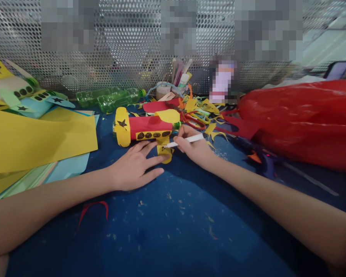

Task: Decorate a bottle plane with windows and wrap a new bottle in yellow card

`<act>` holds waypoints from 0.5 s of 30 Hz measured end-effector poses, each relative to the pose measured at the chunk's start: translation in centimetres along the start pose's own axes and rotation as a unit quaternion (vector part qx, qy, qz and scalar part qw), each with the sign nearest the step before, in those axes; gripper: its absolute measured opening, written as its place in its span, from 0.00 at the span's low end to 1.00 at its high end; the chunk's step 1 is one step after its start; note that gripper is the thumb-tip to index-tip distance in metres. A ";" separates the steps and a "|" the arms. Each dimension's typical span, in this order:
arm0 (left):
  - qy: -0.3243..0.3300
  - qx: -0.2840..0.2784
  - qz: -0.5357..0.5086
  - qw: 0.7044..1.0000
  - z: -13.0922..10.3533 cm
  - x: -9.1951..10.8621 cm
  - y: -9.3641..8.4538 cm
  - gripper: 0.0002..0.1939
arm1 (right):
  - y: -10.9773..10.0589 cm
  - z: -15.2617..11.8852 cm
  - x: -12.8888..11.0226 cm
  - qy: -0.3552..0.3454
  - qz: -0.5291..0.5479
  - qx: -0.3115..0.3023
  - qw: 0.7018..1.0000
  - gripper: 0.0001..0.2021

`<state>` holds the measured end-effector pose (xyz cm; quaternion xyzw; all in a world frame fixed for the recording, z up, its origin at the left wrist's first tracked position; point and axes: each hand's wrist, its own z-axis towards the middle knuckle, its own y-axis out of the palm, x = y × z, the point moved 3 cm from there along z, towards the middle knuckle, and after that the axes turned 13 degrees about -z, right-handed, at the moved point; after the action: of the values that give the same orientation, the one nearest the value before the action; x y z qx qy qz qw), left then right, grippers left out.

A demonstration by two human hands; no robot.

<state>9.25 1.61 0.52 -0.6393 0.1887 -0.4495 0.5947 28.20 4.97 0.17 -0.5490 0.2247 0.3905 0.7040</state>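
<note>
Fingers of the right hand are clamping together on a white marker, just right of the bottle model's yellow wing; those of the left hand are spreading apart, one resting on that wing. A blue tabletop is supporting the bottle model. Well to the model's right, a red plastic bag is bulging; well to its left, yellow sheets are overlapping pale blue sheets. Left of the model and farther back, another decorated model is standing out with dark stars and ovals. The bottle model itself is lying on its side, wearing red paper and a yellow strip with four dark ovals. Green bottles are lying just behind it; red-handled scissors are lying by its right end. Before it, leftward, a curved red strip is lying. Over its wing, the marker's tip is pointing at a dark outline; whether it is touching, I cannot tell.
</note>
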 end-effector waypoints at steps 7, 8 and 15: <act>0.001 0.005 0.002 1.000 -0.1 0.0 0.1 0.24 | 0.1 0.3 0.2 0.008 0.001 0.027 1.000 0.10; 0.002 0.007 0.002 1.000 -0.1 -0.1 0.1 0.24 | 0.1 0.3 0.2 0.009 0.002 0.028 1.000 0.10; 0.002 0.006 0.007 1.000 0.0 0.0 0.1 0.24 | -0.1 0.2 0.2 0.014 -0.025 0.036 0.999 0.10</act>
<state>9.25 1.57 0.42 -0.6335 0.1922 -0.4478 0.6010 28.39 5.24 0.21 -0.5343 0.2343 0.3570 0.7295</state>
